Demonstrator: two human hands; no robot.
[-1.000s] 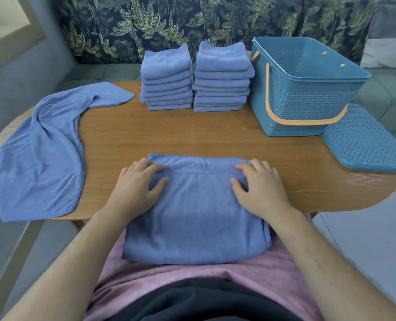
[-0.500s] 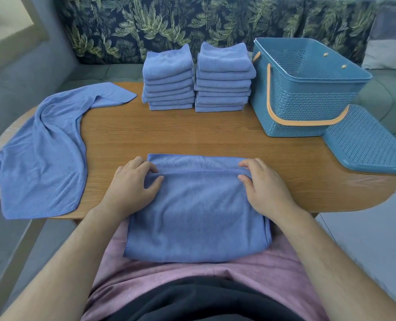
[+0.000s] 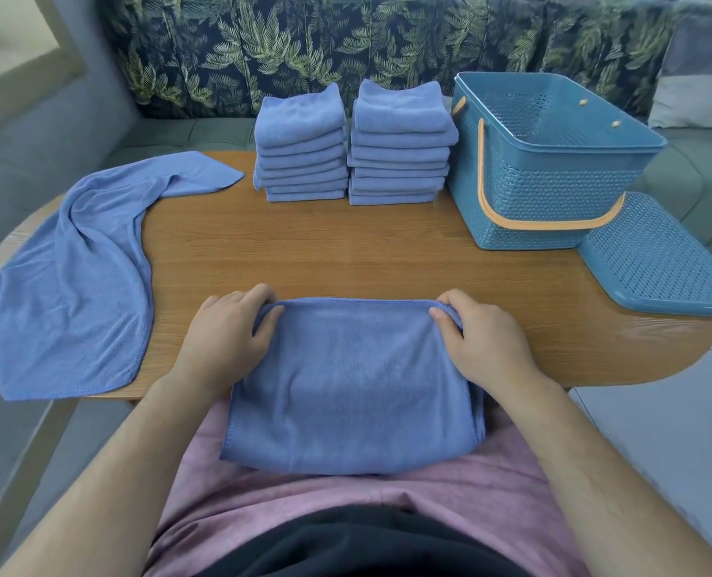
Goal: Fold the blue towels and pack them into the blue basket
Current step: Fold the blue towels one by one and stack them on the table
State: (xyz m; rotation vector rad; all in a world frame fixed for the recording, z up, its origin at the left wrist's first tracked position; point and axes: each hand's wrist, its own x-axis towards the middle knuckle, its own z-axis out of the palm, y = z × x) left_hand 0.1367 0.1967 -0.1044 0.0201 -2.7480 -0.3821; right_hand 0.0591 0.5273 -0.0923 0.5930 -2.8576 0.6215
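A partly folded blue towel (image 3: 354,381) lies at the near table edge and hangs onto my lap. My left hand (image 3: 225,335) pinches its far left corner, thumb on top and fingers curled under the edge. My right hand (image 3: 479,339) pinches the far right corner the same way. Two stacks of folded blue towels (image 3: 304,147) (image 3: 400,147) stand at the back of the table. The blue basket (image 3: 554,189) with an orange handle sits at the back right and looks empty. An unfolded blue towel (image 3: 71,281) drapes over the table's left end.
The basket's blue perforated lid (image 3: 654,264) lies flat at the right end of the wooden table (image 3: 346,251). A leaf-patterned sofa back runs behind the table. Grey floor shows on both sides.
Both hands went from resting flat on the towel to gripping its far corners, and the far edge has been pulled toward me, so the strip beyond the fold is gone.
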